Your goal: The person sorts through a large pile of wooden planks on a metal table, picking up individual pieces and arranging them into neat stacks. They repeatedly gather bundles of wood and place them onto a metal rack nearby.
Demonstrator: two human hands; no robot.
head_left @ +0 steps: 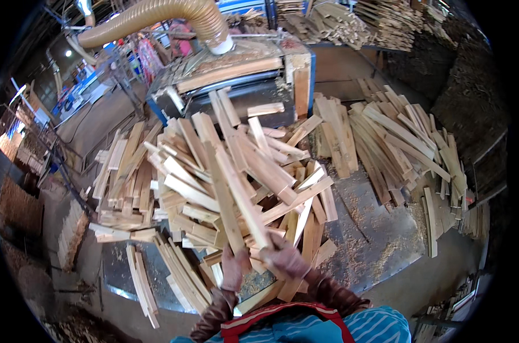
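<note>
My left hand (235, 268) is closed round the near end of a long wooden slat (222, 200). Beside it, my right hand (286, 258) grips the near end of a second, paler slat (243, 201). Both slats point away from me, side by side, over a loose heap of cut wood pieces (191, 197). The heap lies criss-crossed on a grey metal table (368, 240). How far the two slats' far ends rest on the heap I cannot tell.
Beyond the heap stands a machine (231, 68) with a roller and a ribbed tan hose (151, 23). More slats (396, 143) are piled at the right, with another stack (125, 171) at the left. Sawdust (388, 257) is scattered on the table. Timber stacks (334, 26) fill the back.
</note>
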